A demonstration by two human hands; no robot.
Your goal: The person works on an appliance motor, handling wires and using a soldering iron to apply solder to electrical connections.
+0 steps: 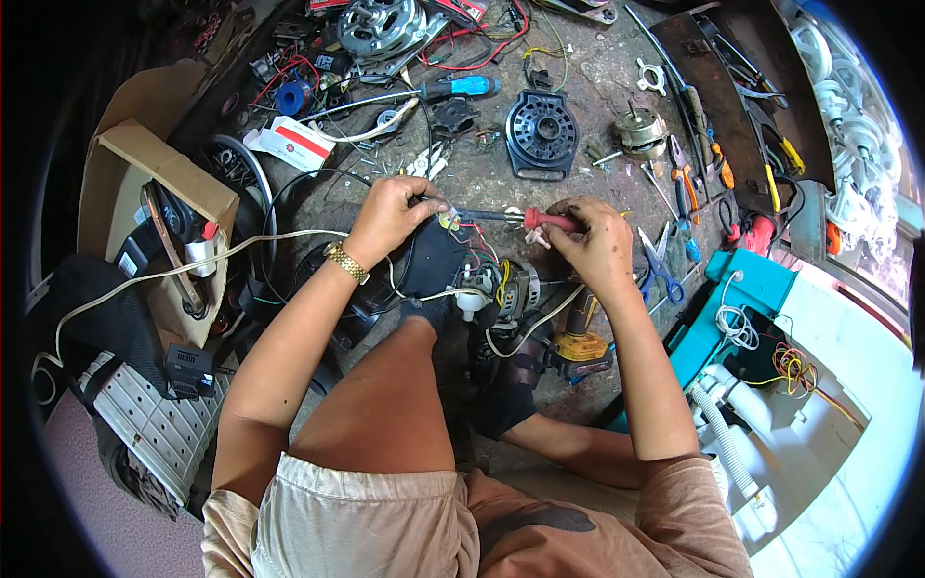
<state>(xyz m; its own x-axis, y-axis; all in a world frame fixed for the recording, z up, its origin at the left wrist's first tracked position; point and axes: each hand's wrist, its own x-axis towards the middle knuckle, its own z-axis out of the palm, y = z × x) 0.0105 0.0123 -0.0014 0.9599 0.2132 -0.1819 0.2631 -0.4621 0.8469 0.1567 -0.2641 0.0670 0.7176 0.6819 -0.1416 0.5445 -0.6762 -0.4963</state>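
Note:
My right hand (pixel 597 241) is closed round the red handle of a screwdriver (pixel 491 216), its shaft lying level and pointing left. The shaft's far end reaches a small pale part with wires (pixel 449 220), pinched between the thumb and fingers of my left hand (pixel 400 220). Its exact kind is too small to tell. Thin red and other coloured wires hang from it toward an electric motor (pixel 520 291) below my hands. Beside the motor sits a small white plastic piece (pixel 470 302). A cream cable (pixel 193 262) runs in from the left, passing behind my left wrist.
A black round slotted housing (pixel 542 135) and a bare motor (pixel 641 133) lie beyond my hands. Blue-handled scissors (pixel 661 270), orange-handled pliers (pixel 686 183) and a yellow cordless drill (pixel 581 342) are at right. A cardboard box (pixel 169 159) stands left, a teal case (pixel 742 289) right.

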